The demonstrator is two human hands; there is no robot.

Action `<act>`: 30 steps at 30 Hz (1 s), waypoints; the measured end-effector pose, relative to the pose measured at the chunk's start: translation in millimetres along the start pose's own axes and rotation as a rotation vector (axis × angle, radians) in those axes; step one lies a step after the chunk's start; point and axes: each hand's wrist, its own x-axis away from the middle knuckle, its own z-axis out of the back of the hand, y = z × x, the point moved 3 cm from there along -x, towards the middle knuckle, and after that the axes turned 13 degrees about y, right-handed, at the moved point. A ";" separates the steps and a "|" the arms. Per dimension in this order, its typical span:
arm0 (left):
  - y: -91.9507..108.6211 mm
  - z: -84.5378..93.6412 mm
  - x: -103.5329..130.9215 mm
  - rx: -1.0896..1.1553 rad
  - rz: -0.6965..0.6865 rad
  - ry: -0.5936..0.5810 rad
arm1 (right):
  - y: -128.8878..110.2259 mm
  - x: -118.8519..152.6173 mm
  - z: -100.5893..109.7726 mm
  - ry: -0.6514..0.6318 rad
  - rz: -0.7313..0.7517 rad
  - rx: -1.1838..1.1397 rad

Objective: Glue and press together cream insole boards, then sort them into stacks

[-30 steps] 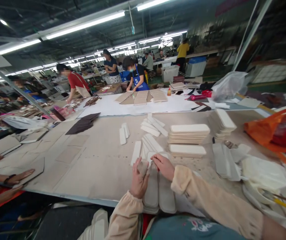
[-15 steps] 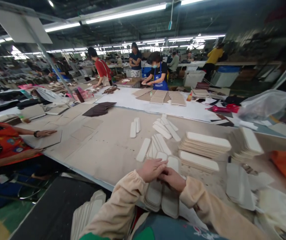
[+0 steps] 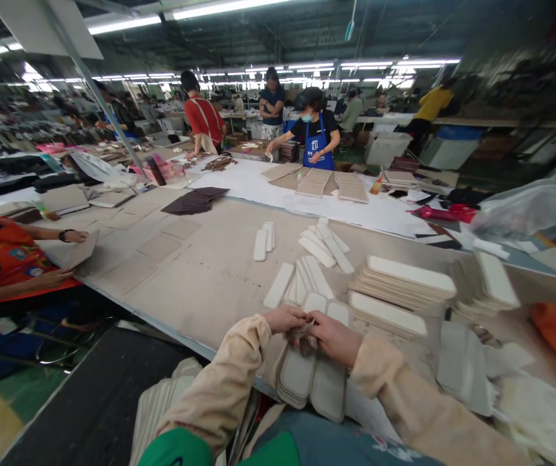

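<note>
My left hand (image 3: pixel 285 319) and my right hand (image 3: pixel 330 333) meet over the near edge of the table, fingers bent and pinching. Between them is a small crumpled brownish-grey piece (image 3: pixel 305 341), partly covered by the fingers. Right below my hands lie two stacks of long rounded grey-white panels, a left stack (image 3: pixel 297 378) and a right one (image 3: pixel 329 388). Just beyond them, white strips (image 3: pixel 314 277) are fanned out on the table. To the right, beige panels with white tops are piled in a tall stack (image 3: pixel 408 278) and a lower one (image 3: pixel 387 315).
At the left, a person in an orange apron (image 3: pixel 10 259) holds a flat panel (image 3: pixel 83 249). Dark sheets (image 3: pixel 195 200) lie farther back. Across the table stands a person in a blue apron (image 3: pixel 318 142). More panels (image 3: pixel 154 401) rest low at the near left.
My hands, overlapping before, now meet at the fingertips with the crumpled piece showing between them. The person at left has lifted a panel; the one in blue has straightened and reaches sideways.
</note>
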 end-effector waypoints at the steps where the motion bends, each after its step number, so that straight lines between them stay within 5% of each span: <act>1: 0.6 0.1 0.9 -0.005 0.009 -0.027 | -0.7 -0.3 -0.8 -0.008 0.021 0.035; 7: 11.6 9.4 9.7 -0.036 -0.099 -0.073 | -5.6 1.5 0.2 0.085 0.151 0.130; 15: 22.3 24.5 20.3 -0.360 -0.359 0.330 | 4.1 11.3 3.7 0.272 0.041 0.053; 23: -12.7 37.4 34.5 -0.461 -0.340 0.562 | 12.1 56.2 0.7 0.271 -0.206 0.029; 30: -35.1 34.5 29.5 -0.185 -0.225 0.794 | 30.0 78.7 -8.3 0.264 -0.404 -0.029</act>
